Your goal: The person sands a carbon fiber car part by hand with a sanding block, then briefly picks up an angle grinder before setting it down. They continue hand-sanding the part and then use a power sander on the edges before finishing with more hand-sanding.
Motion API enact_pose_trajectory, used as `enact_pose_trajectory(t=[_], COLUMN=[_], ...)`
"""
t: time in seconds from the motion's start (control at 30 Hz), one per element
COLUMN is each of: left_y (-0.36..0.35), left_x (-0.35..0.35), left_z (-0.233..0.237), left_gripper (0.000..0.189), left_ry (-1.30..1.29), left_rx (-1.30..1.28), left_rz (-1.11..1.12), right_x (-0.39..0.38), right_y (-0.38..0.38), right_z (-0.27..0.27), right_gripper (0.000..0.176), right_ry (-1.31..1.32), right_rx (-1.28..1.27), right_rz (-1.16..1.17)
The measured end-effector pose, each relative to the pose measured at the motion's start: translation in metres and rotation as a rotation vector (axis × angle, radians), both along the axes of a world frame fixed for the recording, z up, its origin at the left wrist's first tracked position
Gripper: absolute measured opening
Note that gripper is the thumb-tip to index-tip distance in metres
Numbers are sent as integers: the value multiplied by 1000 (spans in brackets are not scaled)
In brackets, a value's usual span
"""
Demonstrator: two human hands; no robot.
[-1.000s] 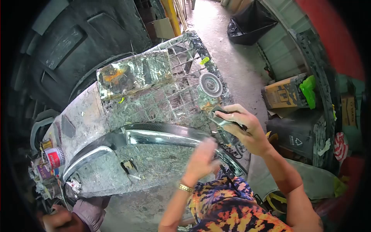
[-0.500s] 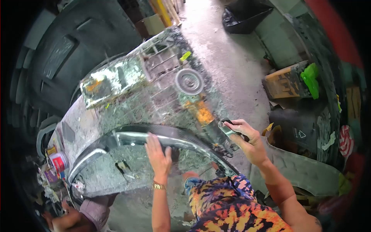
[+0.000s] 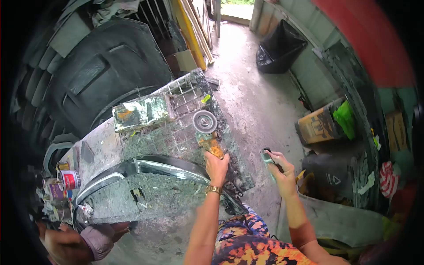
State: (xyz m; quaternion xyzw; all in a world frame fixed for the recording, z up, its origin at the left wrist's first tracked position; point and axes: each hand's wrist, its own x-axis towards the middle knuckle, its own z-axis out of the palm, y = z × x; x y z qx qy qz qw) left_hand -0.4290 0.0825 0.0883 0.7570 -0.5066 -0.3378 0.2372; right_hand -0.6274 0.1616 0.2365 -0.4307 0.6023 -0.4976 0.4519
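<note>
An angle grinder [image 3: 212,145] with worn orange paint lies on the cluttered worktable, its round grey disc [image 3: 205,121] towards the far side. My left hand [image 3: 217,168], with a gold watch on the wrist, is wrapped round the grinder's body. Over the floor to the right, my right hand [image 3: 283,170] grips a small hand tool [image 3: 267,157] with black and pale shiny parts; its exact kind I cannot tell. A curved, glossy dark trim piece [image 3: 172,168] arches across the near side of the table, left of and below my left hand.
A foil-covered block [image 3: 141,114] and a wire grid [image 3: 183,92] are on the table [image 3: 104,141]. Paint cans [image 3: 69,179] stand at its left end. Another person [image 3: 84,240] is at lower left. Right of the aisle are a cardboard box [image 3: 316,126] and a black bag [image 3: 280,48].
My left hand has left the curved trim piece, moved right and taken hold of the grinder. My right hand still holds the small tool. The view has tilted up, showing more floor and the doorway.
</note>
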Motion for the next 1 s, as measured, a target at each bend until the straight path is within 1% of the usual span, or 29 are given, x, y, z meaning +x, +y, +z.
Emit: enact_pose_trajectory(t=[0.03,0.07,0.17,0.2,0.27,0.3,0.33,0.43,0.47,0.5,0.53,0.57,0.6,0.63,0.67,0.7,0.77,0.8,0.87,0.9,0.93,0.97,1.0], left_y=[-1,-3,-8,-8,-21,-26,-41,-93,-103,-111,-119,-123,-127,-132,-138,-143,-151,-157,-159,-156,-155,-148,-143], left_x=[-3,-4,-3,-7,-18,-21,-27,-27,-24,-23,-23,-23,-25,-27,-27,-25,-19,-18,-22,-19,-20,-14,-9], left_z=[2,4,19,6,12,15,3,14,16,6,-1,-7,-8,-11,-14,-11,5,0,-18,-16,-31,-23,-17], left_gripper=[96,96,80,80,80,80,76,71,70,68,66,66,71,76,80,80,83,83,91,101,89,86,86], left_ry=[27,26,276,320,347,370,378,319,292,219,151,149,231,315,338,339,401,409,315,329,265,298,280], left_rx=[-25,-46,70,21,-43,-88,-180,-158,-132,-163,-199,-186,-170,-153,-173,-163,-111,-107,-230,-149,-190,-135,-96], left_rz=[46,56,184,206,199,189,220,191,180,185,175,188,239,288,326,327,419,417,387,332,339,297,259], right_x=[-4,-10,-24,-32,-44,-50,-56,-78,-85,-83,-87,-94,-102,-111,-116,-117,-114,-111,-100,-97,-97,-96,-95], right_y=[3,6,14,14,15,15,16,28,34,38,42,49,57,66,75,82,95,97,95,98,102,105,111], right_z=[4,7,12,11,11,12,12,15,16,31,24,17,7,-4,-14,-18,-20,-20,-22,-19,-18,-19,-18], right_gripper=[36,36,34,34,34,34,34,35,34,33,33,33,33,33,32,32,34,34,33,33,35,36,36], right_ry=[-11,-13,5,-11,-10,-17,43,192,143,44,49,55,56,117,179,183,21,22,49,61,104,156,145], right_rx=[-1,-22,-60,-69,-35,-37,-37,-40,-38,81,38,-9,0,-6,-12,-2,107,121,98,112,110,97,95], right_rz=[-18,-8,-24,-53,-108,-94,-117,-120,-124,-174,-158,-151,-145,-132,-119,-119,-146,-136,-172,-184,-170,-161,-174])
